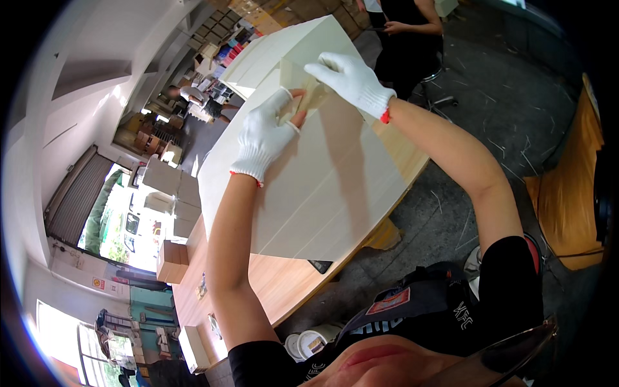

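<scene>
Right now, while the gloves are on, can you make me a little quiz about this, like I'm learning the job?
1. What colour are the gloves? A) black B) white C) blue
2. True or false: the glove on the left hand covers every finger right to its tip.
3. What do the large pale sheets in front of the person lie on?

Key:
1. B, white.
2. False; bare ends of fingers poke out.
3. A wood-grained table.
</scene>
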### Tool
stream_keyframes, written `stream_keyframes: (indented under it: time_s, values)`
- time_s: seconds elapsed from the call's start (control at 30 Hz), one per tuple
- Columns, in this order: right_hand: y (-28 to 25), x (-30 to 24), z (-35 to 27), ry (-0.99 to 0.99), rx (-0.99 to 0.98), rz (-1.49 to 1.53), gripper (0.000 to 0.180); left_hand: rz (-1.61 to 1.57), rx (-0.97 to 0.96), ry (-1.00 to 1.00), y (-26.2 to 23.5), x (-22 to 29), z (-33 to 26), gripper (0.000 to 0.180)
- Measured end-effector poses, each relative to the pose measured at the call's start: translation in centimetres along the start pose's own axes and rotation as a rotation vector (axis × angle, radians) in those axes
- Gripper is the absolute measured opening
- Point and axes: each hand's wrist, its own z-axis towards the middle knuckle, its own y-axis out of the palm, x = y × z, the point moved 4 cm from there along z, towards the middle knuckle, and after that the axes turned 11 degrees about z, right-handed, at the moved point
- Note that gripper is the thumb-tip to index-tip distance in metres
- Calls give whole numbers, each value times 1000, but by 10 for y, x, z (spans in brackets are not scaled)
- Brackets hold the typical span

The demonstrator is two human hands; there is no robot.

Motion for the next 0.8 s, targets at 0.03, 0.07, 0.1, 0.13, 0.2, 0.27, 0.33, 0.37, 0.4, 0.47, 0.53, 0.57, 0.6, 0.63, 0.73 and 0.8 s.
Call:
stream_keyframes:
  time_s: [0.03, 0.07, 0.1, 0.13, 0.2, 0.27, 0.33, 0.37, 0.4, 0.47, 0.53, 0.57, 0.6, 0.63, 0.73, 0.8]
  values:
    - [-2, -2, 2, 7, -33, 37, 48, -5, 15, 10, -1, -1, -1, 38]
    - [-5, -4, 2, 13, -66, 74, 50, -10, 29, 20, -2, -2, -3, 39]
    - [-10, -6, 3, 29, -101, -98, 50, -7, 24, -3, -4, -2, -4, 40]
    - [-18, -12, 3, 48, -136, -276, 51, -11, 19, -24, -4, 1, -4, 41]
    - [-21, -13, 2, 18, -244, -511, 52, -30, -3, -61, -6, 4, -5, 42]
    - [-20, -20, 0, -70, -384, -631, 50, -68, -41, -83, -7, 5, -3, 43]
    - [-21, -29, 4, -227, -421, -707, 44, -68, -63, -97, -6, 3, -2, 40]
    - [-19, -31, 8, -328, -402, -729, 43, -64, -73, -105, -7, 2, -2, 39]
    - [-16, -34, 10, -429, -382, -750, 42, -73, -81, -115, -7, 2, -2, 37]
    - [-11, -35, 16, -349, -380, -656, 42, -99, -96, -130, -7, 2, -2, 35]
    - [-6, -28, 19, -276, -321, -427, 45, -102, -56, -99, -5, 2, -1, 32]
    - [-3, -19, 18, -96, -286, -315, 46, -103, -36, -84, -4, 2, 0, 31]
    - [-4, -14, 16, -35, -260, -243, 46, -97, -42, -86, -4, 2, 0, 31]
    - [-3, -13, 12, 25, -236, -167, 46, -87, -49, -91, -4, 1, 0, 30]
    - [1, -7, 7, 33, -148, -78, 44, -105, -36, -65, -2, -5, 1, 30]
    - [2, -3, 5, 11, -100, -62, 44, -104, -40, -57, -1, -6, 2, 31]
